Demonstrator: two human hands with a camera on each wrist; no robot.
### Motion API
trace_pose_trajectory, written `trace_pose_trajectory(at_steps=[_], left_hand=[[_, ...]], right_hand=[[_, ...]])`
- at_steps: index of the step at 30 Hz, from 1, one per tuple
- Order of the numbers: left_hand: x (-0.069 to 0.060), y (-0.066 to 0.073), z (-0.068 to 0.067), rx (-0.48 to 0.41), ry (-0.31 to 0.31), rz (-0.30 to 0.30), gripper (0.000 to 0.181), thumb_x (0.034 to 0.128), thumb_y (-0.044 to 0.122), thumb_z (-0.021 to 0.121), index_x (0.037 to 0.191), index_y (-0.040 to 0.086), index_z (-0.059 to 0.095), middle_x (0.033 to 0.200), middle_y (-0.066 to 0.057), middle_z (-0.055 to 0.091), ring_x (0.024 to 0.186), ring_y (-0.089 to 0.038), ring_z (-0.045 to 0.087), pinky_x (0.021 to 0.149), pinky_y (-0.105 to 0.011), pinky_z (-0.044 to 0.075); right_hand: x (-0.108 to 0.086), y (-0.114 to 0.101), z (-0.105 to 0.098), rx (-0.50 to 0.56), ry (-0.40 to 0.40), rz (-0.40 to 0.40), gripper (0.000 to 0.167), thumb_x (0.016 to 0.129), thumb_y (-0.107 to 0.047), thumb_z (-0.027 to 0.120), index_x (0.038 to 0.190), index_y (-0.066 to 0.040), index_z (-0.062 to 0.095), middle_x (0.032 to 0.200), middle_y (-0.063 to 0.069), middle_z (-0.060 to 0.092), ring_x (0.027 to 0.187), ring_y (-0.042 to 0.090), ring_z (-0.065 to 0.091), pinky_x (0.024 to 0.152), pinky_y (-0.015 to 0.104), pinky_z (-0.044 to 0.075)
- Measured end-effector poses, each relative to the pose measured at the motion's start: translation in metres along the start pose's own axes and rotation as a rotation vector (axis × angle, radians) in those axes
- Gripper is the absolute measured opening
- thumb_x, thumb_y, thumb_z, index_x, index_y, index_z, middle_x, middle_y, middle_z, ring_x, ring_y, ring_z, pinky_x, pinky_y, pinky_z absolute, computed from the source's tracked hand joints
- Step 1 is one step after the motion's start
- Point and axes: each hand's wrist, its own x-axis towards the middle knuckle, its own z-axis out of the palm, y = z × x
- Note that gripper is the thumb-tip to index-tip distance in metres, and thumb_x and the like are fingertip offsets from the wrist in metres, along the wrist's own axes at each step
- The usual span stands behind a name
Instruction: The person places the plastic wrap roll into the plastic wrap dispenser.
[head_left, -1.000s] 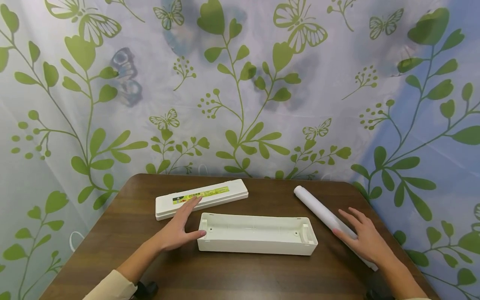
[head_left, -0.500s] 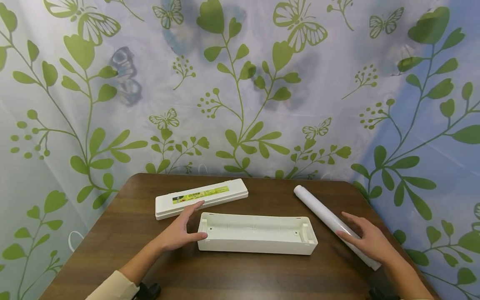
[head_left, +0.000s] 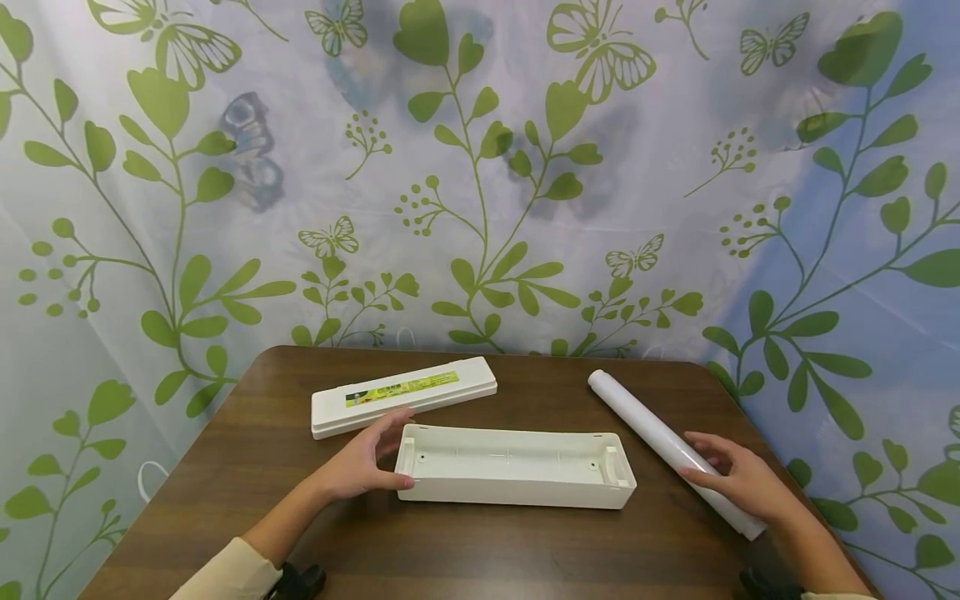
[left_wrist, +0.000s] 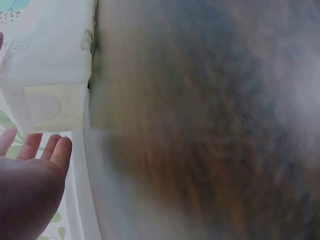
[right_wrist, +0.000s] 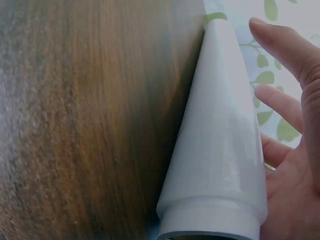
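Observation:
In the head view, a long white box (head_left: 517, 493) sits without its lid on the table, with hollow holders at both ends. My left hand (head_left: 358, 468) is round its left end, thumb at the front corner and fingers by the back corner. The left wrist view shows those loosely bent fingers (left_wrist: 61, 152) close to the box's end wall (left_wrist: 55, 106); contact is unclear. A roll of plastic wrap (head_left: 651, 433) lies slantwise on the right. Over its near half is my right hand (head_left: 750, 483), loosely bent, the thumb apart from the roll in the right wrist view.
Behind the box lies a white lid (head_left: 408, 398) with a green and yellow label. All stand on a dark brown wooden table (head_left: 487, 554). A curtain (head_left: 480, 208) with green leaves and butterflies hangs behind the table's far edge.
The left fingers have drawn back from over the lid and bent in toward the box's end. The right fingers have bent more and come lower over the roll. Box, lid and roll appear nearly unmoved.

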Motion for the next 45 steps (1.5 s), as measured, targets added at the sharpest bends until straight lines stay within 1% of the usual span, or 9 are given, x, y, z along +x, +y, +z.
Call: trace_pose_trajectory(at_steps=[4,8,13,16,19,30,35,42,45], left_hand=[[0.001,0.000,-0.001,-0.013,-0.021,0.002,0.100,0.0787,0.015,0.089,0.157,-0.002,0.029,0.163,-0.027,0.029,0.149,-0.045,0.032,0.117,-0.060,0.032],[0.002,0.000,-0.002,-0.028,-0.044,-0.016,0.101,0.0786,0.014,0.089,0.157,-0.002,0.028,0.163,-0.027,0.028,0.149,-0.045,0.033,0.117,-0.056,0.033],[0.002,0.000,-0.004,-0.064,-0.076,-0.061,0.103,0.0790,0.013,0.089,0.159,0.004,0.025,0.164,-0.025,0.026,0.148,-0.044,0.035,0.117,-0.043,0.038],[0.002,-0.001,-0.004,-0.093,-0.094,-0.081,0.104,0.0795,0.011,0.088,0.159,0.003,0.022,0.164,-0.024,0.026,0.150,-0.043,0.033,0.117,-0.034,0.041],[0.003,-0.003,-0.004,-0.127,-0.111,-0.090,0.103,0.0800,0.009,0.087,0.159,0.001,0.021,0.162,-0.023,0.029,0.150,-0.044,0.033,0.115,-0.029,0.043],[0.003,-0.006,-0.004,-0.209,-0.128,-0.082,0.098,0.0807,0.004,0.085,0.155,-0.004,0.022,0.156,-0.029,0.035,0.145,-0.049,0.036,0.107,-0.026,0.048],[0.003,-0.007,-0.005,-0.211,-0.130,-0.084,0.095,0.0802,0.003,0.085,0.154,-0.001,0.026,0.156,-0.028,0.037,0.145,-0.048,0.037,0.107,-0.025,0.048],[0.003,-0.006,-0.006,-0.223,-0.145,-0.080,0.097,0.0807,0.003,0.085,0.155,-0.005,0.023,0.154,-0.029,0.038,0.143,-0.049,0.038,0.105,-0.027,0.050],[0.003,-0.007,-0.006,-0.229,-0.149,-0.086,0.097,0.0811,0.003,0.085,0.156,-0.003,0.023,0.155,-0.029,0.037,0.143,-0.049,0.038,0.104,-0.027,0.051]], right_hand=[[0.000,0.003,-0.001,0.023,-0.024,-0.008,0.073,0.089,-0.043,0.079,0.146,-0.005,0.053,0.130,0.024,0.065,0.101,0.022,0.065,0.071,0.028,0.049],[-0.001,0.006,-0.003,0.055,-0.057,-0.018,0.073,0.089,-0.038,0.080,0.148,-0.005,0.051,0.132,0.026,0.064,0.096,0.013,0.065,0.070,0.025,0.049],[-0.002,0.006,-0.004,0.114,-0.082,-0.032,0.074,0.089,-0.032,0.081,0.149,-0.002,0.049,0.133,0.030,0.062,0.093,0.003,0.064,0.070,0.024,0.051],[-0.002,0.006,-0.004,0.135,-0.089,-0.040,0.074,0.089,-0.030,0.081,0.148,-0.001,0.049,0.132,0.030,0.063,0.093,0.000,0.063,0.070,0.024,0.051],[-0.002,0.007,-0.005,0.145,-0.098,-0.051,0.073,0.089,-0.028,0.080,0.148,0.001,0.049,0.131,0.030,0.064,0.094,-0.001,0.063,0.070,0.024,0.052],[0.002,0.014,-0.002,0.180,-0.122,-0.063,0.072,0.089,-0.026,0.081,0.146,0.005,0.050,0.129,0.029,0.065,0.089,-0.001,0.062,0.069,0.024,0.051],[0.003,0.016,0.000,0.194,-0.107,-0.070,0.071,0.089,-0.025,0.081,0.146,0.005,0.051,0.130,0.029,0.065,0.090,-0.002,0.062,0.070,0.023,0.052],[0.002,0.016,0.002,0.224,-0.101,-0.064,0.069,0.090,-0.023,0.080,0.146,0.004,0.051,0.131,0.029,0.065,0.089,-0.001,0.064,0.070,0.024,0.053],[0.001,0.014,0.003,0.216,-0.082,-0.064,0.068,0.089,-0.023,0.081,0.145,0.004,0.053,0.129,0.028,0.066,0.088,-0.001,0.064,0.070,0.023,0.052]])
